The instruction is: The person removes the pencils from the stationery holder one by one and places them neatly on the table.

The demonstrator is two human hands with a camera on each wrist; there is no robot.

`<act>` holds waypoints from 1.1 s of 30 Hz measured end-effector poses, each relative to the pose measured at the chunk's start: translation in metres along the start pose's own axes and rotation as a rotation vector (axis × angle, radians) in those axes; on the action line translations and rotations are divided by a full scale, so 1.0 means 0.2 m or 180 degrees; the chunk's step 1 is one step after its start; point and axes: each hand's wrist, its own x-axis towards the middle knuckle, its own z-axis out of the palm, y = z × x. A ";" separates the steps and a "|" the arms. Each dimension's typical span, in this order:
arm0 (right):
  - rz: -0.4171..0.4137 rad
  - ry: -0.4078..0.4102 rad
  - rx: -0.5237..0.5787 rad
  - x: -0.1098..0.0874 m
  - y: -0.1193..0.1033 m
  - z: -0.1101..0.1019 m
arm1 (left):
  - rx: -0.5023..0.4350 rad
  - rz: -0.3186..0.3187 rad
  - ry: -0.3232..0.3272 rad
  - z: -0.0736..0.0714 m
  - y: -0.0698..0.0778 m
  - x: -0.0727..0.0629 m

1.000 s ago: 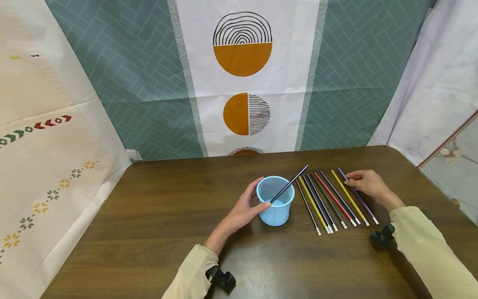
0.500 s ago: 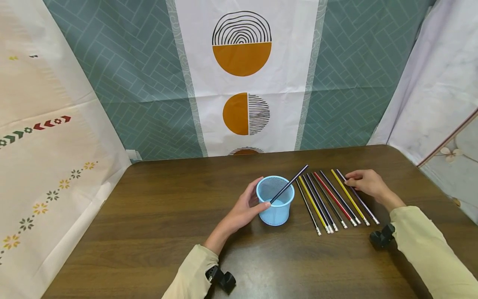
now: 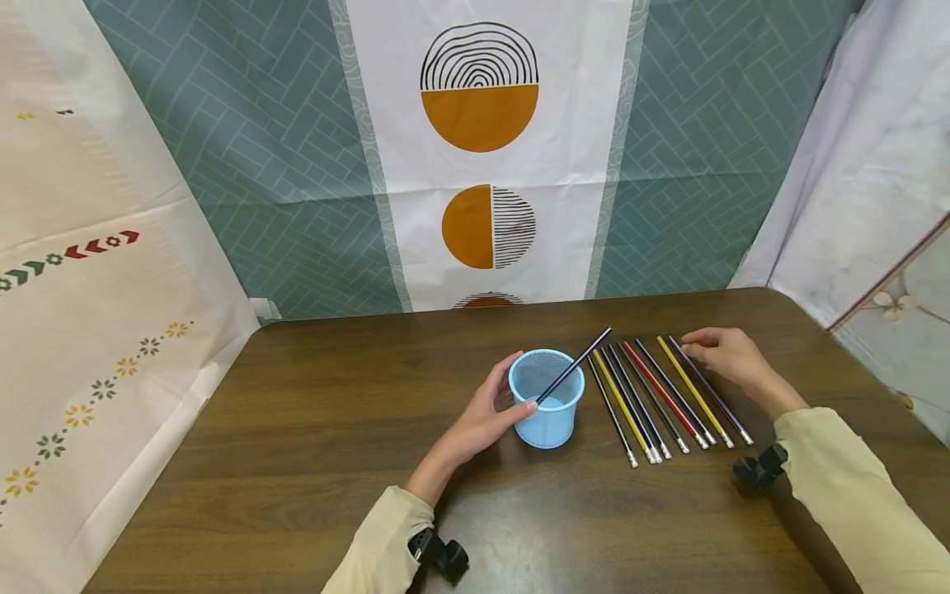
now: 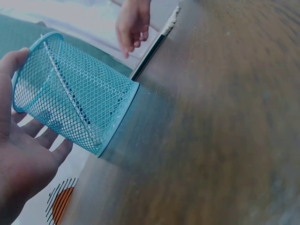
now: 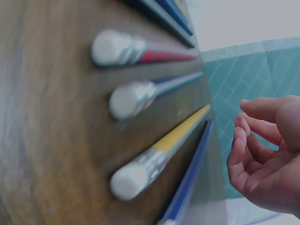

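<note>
In the head view, my left hand [image 3: 475, 422] holds a light-blue mesh pencil cup [image 3: 547, 427] upright on the table, thumb at the near rim and fingers around the far side. One dark pencil [image 3: 582, 358] leans inside it, its upper end past the rim to the right. My right hand [image 3: 731, 360] hovers by the far end of a purple pencil [image 3: 721, 404], the rightmost of a row. In the right wrist view its fingers [image 5: 253, 159] are loosely bent, with nothing between them. Left of the purple pencil lie a yellow pencil [image 3: 694, 391] and a red pencil [image 3: 660, 388].
Several more dark pencils and another yellow pencil [image 3: 620, 399] lie side by side between the cup and the right hand, eraser ends toward me. The brown wooden table [image 3: 312, 462] reaches back to a patterned cloth [image 3: 297, 206]. Light cloths hang at both sides.
The purple pencil's far end has shifted slightly left, closer to the yellow one. My right hand has since risen a little away from it. The left hand and cup stay put.
</note>
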 end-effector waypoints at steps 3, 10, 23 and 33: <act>-0.0052 0.0004 -0.0052 0.00 -0.05 0.00 | 0.0013 0.0004 0.0002 0.00 0.00 0.00; -0.0176 0.0013 -0.0031 -0.02 -0.16 0.03 | 0.0016 -0.0026 0.0005 0.00 0.01 0.00; -0.0321 -0.0422 0.0429 -0.05 -0.35 0.12 | 0.0007 -0.0026 0.0041 -0.01 0.01 -0.01; -0.0504 -0.0662 0.0834 -0.08 -0.47 0.19 | -0.0011 -0.0049 0.0028 0.00 0.01 0.00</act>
